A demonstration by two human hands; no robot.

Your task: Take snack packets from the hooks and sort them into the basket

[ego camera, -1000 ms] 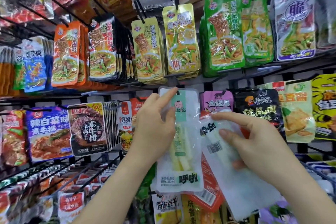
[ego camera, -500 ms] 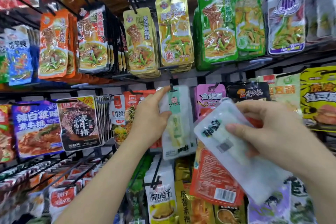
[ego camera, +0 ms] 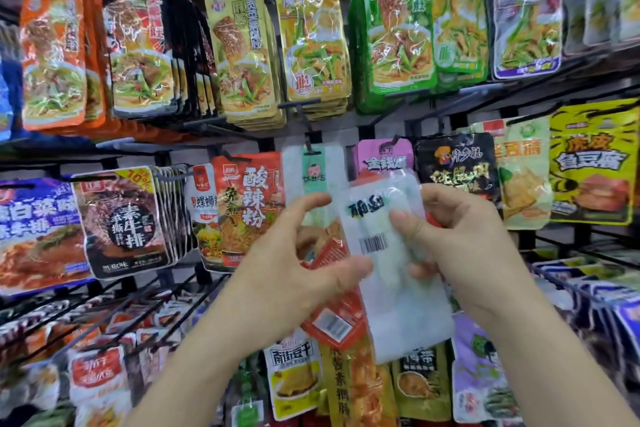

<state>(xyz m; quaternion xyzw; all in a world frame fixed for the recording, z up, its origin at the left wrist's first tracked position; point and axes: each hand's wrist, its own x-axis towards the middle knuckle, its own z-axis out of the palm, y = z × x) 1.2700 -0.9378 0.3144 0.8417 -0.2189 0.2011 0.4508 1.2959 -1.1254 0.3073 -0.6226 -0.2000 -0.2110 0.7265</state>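
Translucent white plastic is filling centre frame: the loose snack packet (ego camera: 391, 270) is sitting clamped in the right hand (ego camera: 460, 246), barcode outward, before the hook wall (ego camera: 304, 121). The left hand (ego camera: 294, 253) is spreading open beside it, thumb touching, holding nothing. Basket unseen. That slick film could be slipping during a handover.

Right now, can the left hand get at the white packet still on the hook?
Probably yes: the left hand is open and empty just below the hanging white packet, nothing between; the right hand holds another packet beside it.
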